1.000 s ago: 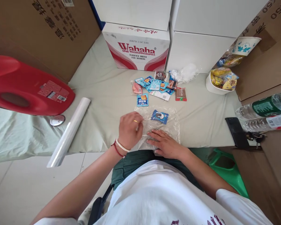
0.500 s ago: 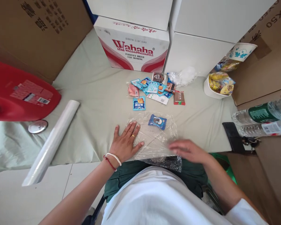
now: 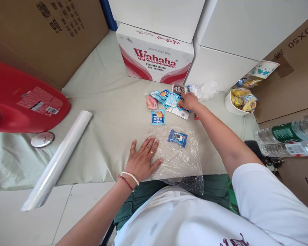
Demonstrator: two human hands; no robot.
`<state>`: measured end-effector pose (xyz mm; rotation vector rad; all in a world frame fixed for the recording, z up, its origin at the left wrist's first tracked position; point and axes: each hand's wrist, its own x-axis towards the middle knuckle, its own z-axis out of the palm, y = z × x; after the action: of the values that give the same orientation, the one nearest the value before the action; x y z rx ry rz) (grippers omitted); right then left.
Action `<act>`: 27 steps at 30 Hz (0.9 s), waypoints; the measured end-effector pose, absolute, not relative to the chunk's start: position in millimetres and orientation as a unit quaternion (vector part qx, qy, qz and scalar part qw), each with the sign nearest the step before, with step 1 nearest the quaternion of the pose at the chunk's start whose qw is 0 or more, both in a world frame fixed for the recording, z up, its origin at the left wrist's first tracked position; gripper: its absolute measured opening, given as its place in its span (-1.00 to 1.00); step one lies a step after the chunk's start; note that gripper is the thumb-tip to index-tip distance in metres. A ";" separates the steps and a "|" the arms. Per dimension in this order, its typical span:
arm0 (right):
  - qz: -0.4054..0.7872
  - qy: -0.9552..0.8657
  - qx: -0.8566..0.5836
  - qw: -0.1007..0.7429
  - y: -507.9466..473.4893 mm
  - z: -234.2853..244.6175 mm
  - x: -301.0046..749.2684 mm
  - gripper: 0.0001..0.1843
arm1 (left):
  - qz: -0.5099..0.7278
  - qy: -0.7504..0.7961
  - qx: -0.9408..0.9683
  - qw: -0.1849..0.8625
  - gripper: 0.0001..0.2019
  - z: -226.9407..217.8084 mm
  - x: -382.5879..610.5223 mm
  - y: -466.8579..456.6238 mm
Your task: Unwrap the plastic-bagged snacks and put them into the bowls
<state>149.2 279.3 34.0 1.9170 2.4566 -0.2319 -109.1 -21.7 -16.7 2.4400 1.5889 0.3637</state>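
My left hand (image 3: 143,160) lies flat with fingers spread on the left edge of a clear plastic sheet (image 3: 181,160) spread over the pale green cloth (image 3: 105,112). A dark blue snack packet (image 3: 177,137) rests on the sheet's far part. My right hand (image 3: 189,101) reaches far forward and rests on a pile of small snack packets (image 3: 166,99), fingers curled over them; what it grips, if anything, is hidden. A single blue and orange packet (image 3: 158,117) lies between the pile and the sheet.
A roll of clear film (image 3: 58,160) lies at the left beside a red plastic container (image 3: 20,102) and a silver lid (image 3: 42,139). A Wahaha carton (image 3: 155,56) and white boxes stand behind. A white bowl of snacks (image 3: 238,100), water bottles (image 3: 289,131) and a phone sit right.
My right hand left the plastic sheet and reached forward to the snack pile. My left hand opened from a curled grip and now lies flat on the sheet's edge.
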 end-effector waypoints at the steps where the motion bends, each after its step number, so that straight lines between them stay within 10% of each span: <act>1: -0.088 0.773 0.627 0.043 282.8 34.3 145.7 -0.36 | 0.119 0.539 0.828 0.101 -0.28 -16.2 -109.1 -21.8; 14: -0.098 0.689 0.714 0.077 273.3 33.9 137.4 -0.37 | 0.111 0.538 0.830 0.098 -0.29 -14.9 -110.1 -22.5; 27: -0.270 0.567 0.752 -0.201 264.1 64.7 151.6 -0.71 | 0.123 0.537 0.829 0.098 -0.30 -15.3 -110.1 -22.9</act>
<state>151.6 264.1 64.7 2.7216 2.0544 -0.9770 -110.1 -22.9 -15.3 2.4523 1.5906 0.3644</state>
